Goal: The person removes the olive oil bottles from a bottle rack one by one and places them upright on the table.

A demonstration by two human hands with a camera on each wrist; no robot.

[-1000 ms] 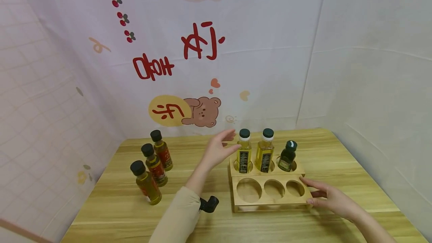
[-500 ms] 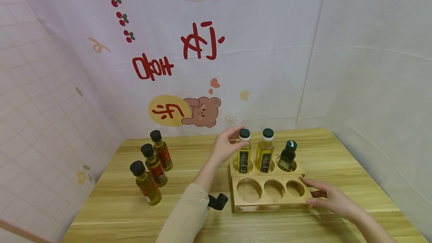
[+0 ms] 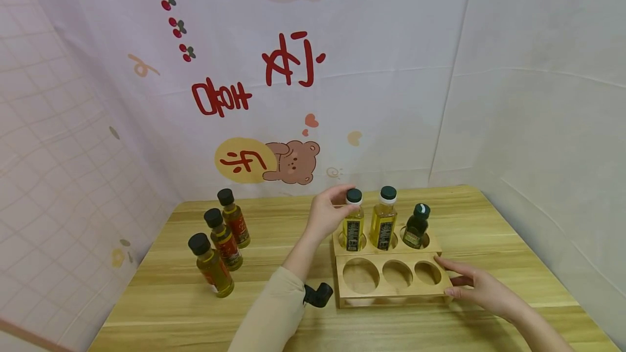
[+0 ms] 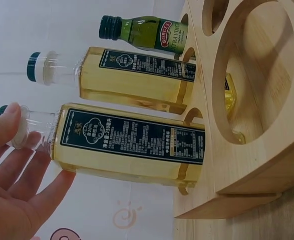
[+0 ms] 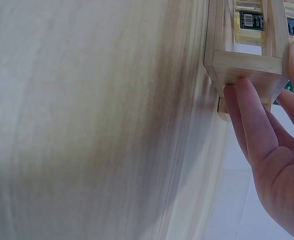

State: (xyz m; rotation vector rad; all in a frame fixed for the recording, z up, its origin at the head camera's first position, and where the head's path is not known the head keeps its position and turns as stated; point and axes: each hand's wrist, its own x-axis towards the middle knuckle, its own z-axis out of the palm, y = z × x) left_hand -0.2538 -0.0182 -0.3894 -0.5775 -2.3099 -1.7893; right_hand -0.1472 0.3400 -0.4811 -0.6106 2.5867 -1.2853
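Note:
My left hand (image 3: 329, 215) pinches the cap and neck of an oil bottle (image 3: 352, 227), thumb in front and fingers behind. This clear bottle of yellow oil (image 4: 126, 142) stands in the left back hole of a two-tier wooden bottle rack (image 3: 408, 290). Beside it, a matching oil bottle (image 3: 383, 225) fills the middle back hole, and a small dark green olive oil bottle (image 3: 416, 227) the right one. At the rack's right end, my right hand (image 3: 489, 290) grips the front corner. In the right wrist view, fingertips (image 5: 247, 92) press the rack's end panel.
Left on the wooden table (image 3: 161, 308) stand three dark-capped, red-labelled bottles in a slanting row: near (image 3: 215, 270), middle (image 3: 226, 246) and far (image 3: 237, 224). The rack's front tier has three round holes with nothing in them. A printed cloth (image 3: 391, 69) hangs behind the table.
My left hand has moved right to the left-hand oil bottle and taken hold of its cap and neck. My right hand has stayed on the rack's corner.

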